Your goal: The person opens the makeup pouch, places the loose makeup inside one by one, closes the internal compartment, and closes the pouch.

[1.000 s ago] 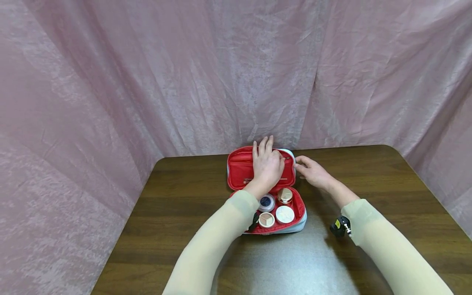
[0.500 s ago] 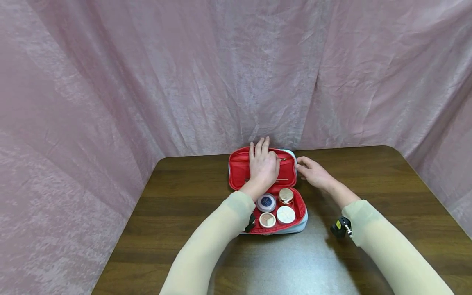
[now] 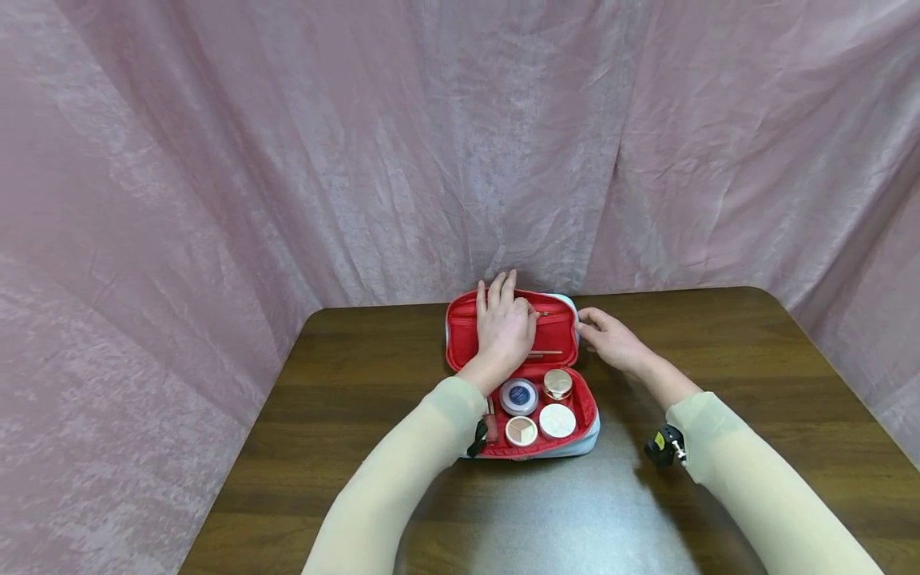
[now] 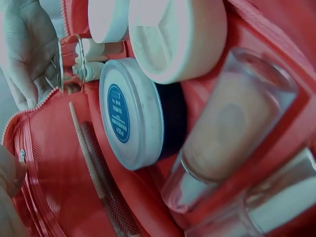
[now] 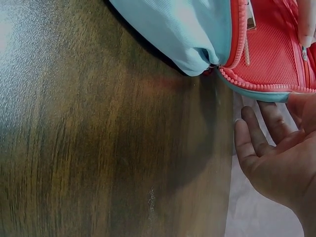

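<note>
An unzipped cosmetic bag (image 3: pixel 564 331), red inside and pale blue outside, lies with its lid folded back. My left hand (image 3: pixel 505 327) is over the lid, thumb and forefinger pinching the small zipper pull (image 5: pixel 304 53) of the lid pocket, other fingers stretched out. At the lid's right edge, my right hand (image 3: pixel 611 339) grips the rim, thumb on top and fingers beneath. Behind the mesh of the lid lies a thin stick-like tool (image 4: pixel 89 153). The base holds a clear round jar with a navy label (image 4: pixel 118 111), a three-colour pan (image 3: pixel 521 431) and a white round jar (image 3: pixel 557 420).
A gold-lidded jar (image 3: pixel 557 380) sits at the base's back right. Clear tubes (image 4: pixel 222 128) lie at its left, partly covered by my left sleeve in the head view. The wooden table (image 3: pixel 359 415) ends at a pink curtain (image 3: pixel 402 160) behind the bag.
My left hand has slid left across the lid, and the zipper pull has travelled left with it. More of the base's left side shows. My right hand stays at the rim.
</note>
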A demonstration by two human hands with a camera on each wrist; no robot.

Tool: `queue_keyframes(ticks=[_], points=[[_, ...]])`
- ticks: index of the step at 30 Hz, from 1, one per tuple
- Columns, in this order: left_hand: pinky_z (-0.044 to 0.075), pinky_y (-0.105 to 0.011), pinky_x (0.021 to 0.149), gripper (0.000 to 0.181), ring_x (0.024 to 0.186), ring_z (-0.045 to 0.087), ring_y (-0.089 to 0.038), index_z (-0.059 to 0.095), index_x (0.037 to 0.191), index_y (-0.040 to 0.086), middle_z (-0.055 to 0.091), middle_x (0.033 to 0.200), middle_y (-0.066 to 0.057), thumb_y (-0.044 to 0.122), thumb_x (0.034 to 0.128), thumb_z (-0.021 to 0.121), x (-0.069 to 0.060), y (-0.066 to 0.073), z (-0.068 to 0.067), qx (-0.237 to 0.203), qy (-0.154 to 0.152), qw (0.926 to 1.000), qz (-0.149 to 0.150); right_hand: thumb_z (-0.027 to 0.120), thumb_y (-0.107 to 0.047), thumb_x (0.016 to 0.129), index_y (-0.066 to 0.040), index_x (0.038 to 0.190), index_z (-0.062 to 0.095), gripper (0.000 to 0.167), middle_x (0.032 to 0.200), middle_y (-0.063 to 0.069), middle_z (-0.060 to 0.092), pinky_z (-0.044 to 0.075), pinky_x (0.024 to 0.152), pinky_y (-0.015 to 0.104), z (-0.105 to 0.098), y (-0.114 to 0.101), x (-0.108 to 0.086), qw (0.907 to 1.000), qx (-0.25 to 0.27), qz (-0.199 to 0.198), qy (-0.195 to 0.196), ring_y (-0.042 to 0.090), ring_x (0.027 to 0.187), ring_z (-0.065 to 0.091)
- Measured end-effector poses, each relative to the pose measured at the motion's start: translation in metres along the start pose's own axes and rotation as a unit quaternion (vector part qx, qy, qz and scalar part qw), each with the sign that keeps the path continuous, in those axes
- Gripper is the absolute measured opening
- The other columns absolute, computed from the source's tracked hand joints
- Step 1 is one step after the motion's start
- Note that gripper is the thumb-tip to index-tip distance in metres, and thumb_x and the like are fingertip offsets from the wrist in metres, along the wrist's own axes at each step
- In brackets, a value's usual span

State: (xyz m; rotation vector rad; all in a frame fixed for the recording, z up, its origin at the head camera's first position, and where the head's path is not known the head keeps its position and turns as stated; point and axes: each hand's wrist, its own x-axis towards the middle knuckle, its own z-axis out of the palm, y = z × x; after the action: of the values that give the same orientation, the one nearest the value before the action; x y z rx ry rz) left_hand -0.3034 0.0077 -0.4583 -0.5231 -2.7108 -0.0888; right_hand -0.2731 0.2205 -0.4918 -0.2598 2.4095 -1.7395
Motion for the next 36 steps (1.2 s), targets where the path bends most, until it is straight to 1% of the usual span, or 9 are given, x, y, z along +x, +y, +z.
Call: queue_keyframes(ticks=[3, 4, 10, 11, 17, 21, 25, 32, 36], points=[[0.014, -0.057, 0.122, 0.021, 0.150, 0.025, -0.029, 0.075, 0.097, 0.022, 0.035, 0.162, -0.008, 0.037, 0.1013, 0.062, -0.001, -0.004, 0.000, -0.005, 0.003, 1.0000, -0.002, 0.045, -0.016, 0.111, 0.004, 0.133, 0.049, 0.031, 0.130, 0.026, 0.055, 0.042, 0.103, 0.061, 0.000, -0.001, -0.001, 1.0000, -0.001, -0.003, 0.000, 0.041, 0.128, 0.051], [0.013, -0.056, 0.122, 0.020, 0.150, 0.025, -0.028, 0.075, 0.096, 0.022, 0.035, 0.162, -0.008, 0.037, 0.1012, 0.063, -0.001, -0.005, 0.000, -0.006, 0.003, 1.0000, -0.003, 0.045, -0.015, 0.110, 0.005, 0.133, 0.049, 0.031, 0.129, 0.027, 0.055, 0.042, 0.103, 0.062, 0.000, -0.007, -0.003, 1.0000, -0.003, -0.003, 0.000, 0.042, 0.127, 0.051], [0.012, -0.056, 0.122, 0.020, 0.150, 0.025, -0.029, 0.076, 0.095, 0.023, 0.035, 0.162, -0.007, 0.037, 0.1015, 0.063, -0.003, -0.012, -0.003, -0.016, 0.001, 0.9999, -0.005, 0.046, -0.016, 0.110, 0.003, 0.133, 0.051, 0.030, 0.129, 0.025, 0.056, 0.045, 0.098, 0.052, 0.000, -0.007, -0.003, 0.9997, -0.023, -0.005, 0.007, 0.041, 0.124, 0.052], [0.012, -0.056, 0.122, 0.020, 0.151, 0.025, -0.029, 0.076, 0.095, 0.023, 0.035, 0.163, -0.007, 0.037, 0.1016, 0.063, -0.003, -0.014, -0.004, -0.018, 0.001, 0.9998, -0.006, 0.047, -0.018, 0.110, 0.001, 0.133, 0.052, 0.029, 0.129, 0.023, 0.056, 0.045, 0.098, 0.050, -0.001, -0.001, 0.000, 0.9996, -0.027, -0.006, 0.009, 0.039, 0.124, 0.052], [0.013, -0.056, 0.122, 0.018, 0.150, 0.026, -0.029, 0.076, 0.093, 0.023, 0.035, 0.162, -0.008, 0.036, 0.1002, 0.066, -0.005, -0.021, -0.005, -0.021, 0.010, 0.9997, -0.003, 0.046, -0.019, 0.111, 0.000, 0.134, 0.051, 0.030, 0.133, 0.023, 0.054, 0.041, 0.106, 0.057, -0.002, -0.001, 0.001, 0.9996, -0.028, -0.002, 0.006, 0.041, 0.129, 0.050], [0.014, -0.056, 0.121, 0.019, 0.150, 0.026, -0.029, 0.075, 0.092, 0.022, 0.035, 0.162, -0.008, 0.036, 0.1003, 0.066, -0.005, -0.025, -0.006, -0.018, 0.009, 0.9998, -0.005, 0.046, -0.019, 0.111, 0.001, 0.135, 0.050, 0.031, 0.135, 0.024, 0.053, 0.037, 0.110, 0.060, -0.003, -0.002, 0.000, 0.9997, -0.026, -0.001, 0.002, 0.043, 0.133, 0.047], [0.013, -0.056, 0.122, 0.019, 0.150, 0.025, -0.029, 0.075, 0.092, 0.022, 0.034, 0.162, -0.007, 0.036, 0.1009, 0.065, -0.005, -0.028, -0.007, -0.021, 0.005, 0.9998, -0.005, 0.045, -0.018, 0.111, 0.001, 0.135, 0.050, 0.031, 0.135, 0.024, 0.052, 0.036, 0.110, 0.061, -0.004, -0.002, -0.001, 0.9997, -0.025, 0.000, 0.002, 0.043, 0.134, 0.046], [0.016, -0.057, 0.121, 0.020, 0.149, 0.027, -0.030, 0.076, 0.093, 0.022, 0.035, 0.162, -0.009, 0.036, 0.1010, 0.065, -0.009, -0.035, -0.007, -0.013, 0.005, 0.9999, -0.006, 0.045, -0.019, 0.111, 0.000, 0.134, 0.050, 0.030, 0.135, 0.023, 0.052, 0.038, 0.108, 0.060, -0.005, -0.001, -0.001, 0.9994, -0.034, 0.006, 0.003, 0.043, 0.134, 0.045], [0.013, -0.055, 0.122, 0.020, 0.150, 0.026, -0.030, 0.076, 0.094, 0.020, 0.035, 0.162, -0.009, 0.035, 0.1011, 0.065, -0.010, -0.038, -0.007, -0.023, 0.006, 0.9997, -0.010, 0.045, -0.019, 0.111, 0.000, 0.134, 0.050, 0.030, 0.134, 0.023, 0.052, 0.039, 0.107, 0.059, -0.005, -0.001, 0.000, 0.9993, -0.037, 0.005, 0.005, 0.042, 0.133, 0.046]])
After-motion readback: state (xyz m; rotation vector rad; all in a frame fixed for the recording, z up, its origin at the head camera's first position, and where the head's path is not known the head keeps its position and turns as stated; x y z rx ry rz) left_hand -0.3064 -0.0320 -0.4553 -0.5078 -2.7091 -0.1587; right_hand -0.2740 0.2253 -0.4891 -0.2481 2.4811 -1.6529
